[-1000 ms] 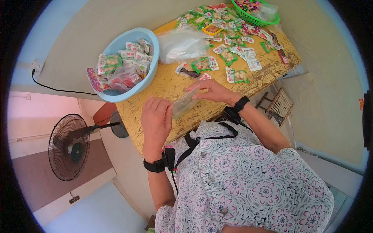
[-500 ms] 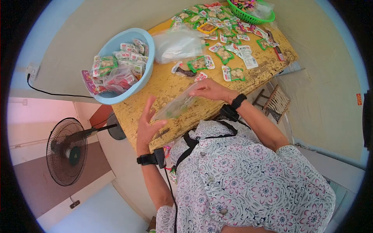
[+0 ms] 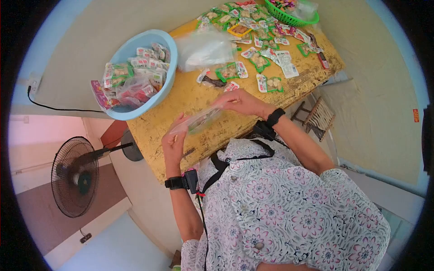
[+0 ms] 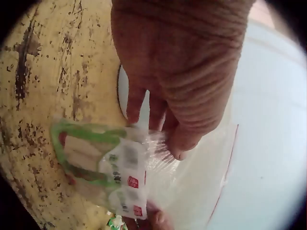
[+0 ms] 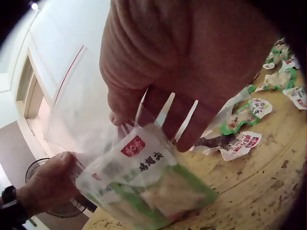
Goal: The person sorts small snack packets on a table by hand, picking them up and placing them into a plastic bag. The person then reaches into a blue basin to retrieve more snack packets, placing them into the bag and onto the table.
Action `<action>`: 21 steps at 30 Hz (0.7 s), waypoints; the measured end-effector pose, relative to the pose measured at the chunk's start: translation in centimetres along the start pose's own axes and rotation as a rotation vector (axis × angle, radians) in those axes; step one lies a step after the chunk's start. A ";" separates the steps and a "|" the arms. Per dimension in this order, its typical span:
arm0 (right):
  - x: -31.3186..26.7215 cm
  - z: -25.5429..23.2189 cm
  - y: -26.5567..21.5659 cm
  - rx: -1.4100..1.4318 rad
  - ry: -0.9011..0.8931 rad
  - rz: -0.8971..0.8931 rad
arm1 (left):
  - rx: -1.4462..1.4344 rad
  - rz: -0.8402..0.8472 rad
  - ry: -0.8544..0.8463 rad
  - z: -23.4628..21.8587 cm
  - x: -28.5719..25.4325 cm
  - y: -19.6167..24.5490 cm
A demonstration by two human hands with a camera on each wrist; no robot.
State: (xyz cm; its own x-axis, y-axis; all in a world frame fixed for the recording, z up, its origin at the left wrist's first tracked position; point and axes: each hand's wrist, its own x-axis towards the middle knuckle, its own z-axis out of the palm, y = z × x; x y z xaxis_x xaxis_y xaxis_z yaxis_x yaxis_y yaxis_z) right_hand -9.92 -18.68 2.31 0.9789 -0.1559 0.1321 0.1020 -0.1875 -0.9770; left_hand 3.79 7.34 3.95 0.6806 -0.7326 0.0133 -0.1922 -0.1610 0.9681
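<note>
A clear zip bag (image 3: 202,119) with a red line along its mouth is stretched between both hands over the front of the table. Inside it sit snack packets (image 4: 91,151) with green edges and white printed tops, pale pieces showing through. My left hand (image 3: 174,142) pinches one side of the bag between thumb and fingers. At the opposite side, my right hand (image 3: 246,104) grips the film, its thumb close above a packet's red logo (image 5: 133,145) in the right wrist view. The bag's bottom hangs low over the worn yellow table (image 3: 156,131).
A blue basin (image 3: 169,83) full of packets stands at the left, beside a stack of clear bags (image 3: 205,49). Loose packets (image 3: 257,61) spread across the table's back and right. A green basket (image 3: 294,19) sits at the far corner; a fan (image 3: 74,176) stands left.
My left hand let go of the bag, spread its fingers half a second ago, and now pinches the bag again. The right hand has kept its hold throughout.
</note>
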 end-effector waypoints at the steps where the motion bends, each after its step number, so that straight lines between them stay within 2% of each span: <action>1: 0.0 0.0 0.5 -0.010 -0.030 0.051 | 0.005 0.020 0.014 -0.2 0.1 -0.1; 4: 0.2 -0.5 0.7 -0.030 -0.080 0.166 | 0.087 -0.218 0.029 -0.2 -0.3 -1.0; 7: -0.1 -0.4 0.1 0.007 -0.045 0.227 | -0.119 -0.093 0.079 1.1 -0.4 -0.4; 9: 0.1 -0.2 0.2 0.039 -0.016 0.267 | -0.134 -0.118 0.137 1.8 -0.4 -0.5; 12: 0.6 0.2 2.6 -0.128 0.044 0.211 | -0.074 -0.130 0.169 2.0 -0.1 -0.8; 16: 1.0 0.6 3.0 -0.097 0.077 0.366 | -0.103 -0.183 0.203 2.2 0.7 -1.4; 19: 1.5 0.5 3.2 -0.167 0.094 0.395 | 0.216 -0.273 0.235 2.7 1.2 0.4; 21: 2.0 0.4 3.4 -0.276 0.083 0.368 | 0.459 -0.004 0.322 3.2 1.3 1.6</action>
State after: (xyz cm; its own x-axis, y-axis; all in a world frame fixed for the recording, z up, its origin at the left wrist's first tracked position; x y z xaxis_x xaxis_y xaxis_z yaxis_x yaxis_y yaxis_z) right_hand -7.53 -19.19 -0.82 0.9225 -0.3358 -0.1906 -0.3112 -0.3544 -0.8818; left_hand 2.06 4.01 4.69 0.8496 -0.5042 0.1551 -0.4281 -0.4874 0.7610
